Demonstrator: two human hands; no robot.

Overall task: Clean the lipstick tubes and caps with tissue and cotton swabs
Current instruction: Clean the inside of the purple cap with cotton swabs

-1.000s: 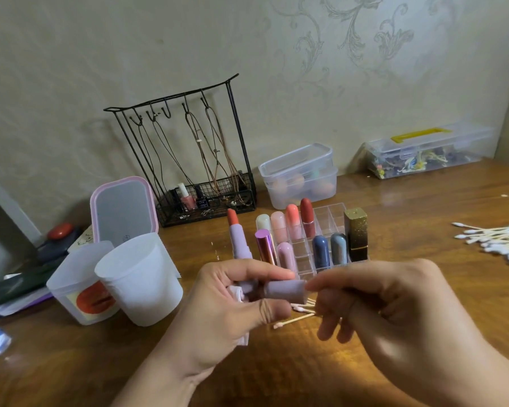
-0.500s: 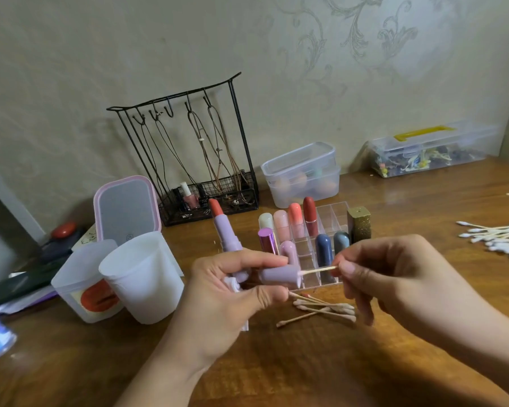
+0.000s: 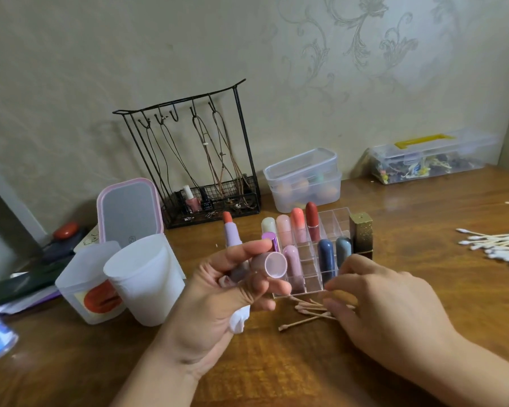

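Fingers (image 3: 247,251) of the left hand (image 3: 218,301) grip an open lipstick (image 3: 232,230), its cap (image 3: 272,264) and tissue (image 3: 239,318). Right hand (image 3: 388,312) hovers loosely curled over used swabs (image 3: 306,314) near the counter's (image 3: 423,215) middle, blurred, grip unclear. Most tubes in the rack (image 3: 332,218) probably await cleaning.

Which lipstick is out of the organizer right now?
The lilac lipstick with the orange-red bullet, gripped in the left hand; the others stand in the clear organizer.

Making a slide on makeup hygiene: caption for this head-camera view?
Left hand holds lilac lipstick and its cap; right hand reaches over used cotton swabs.
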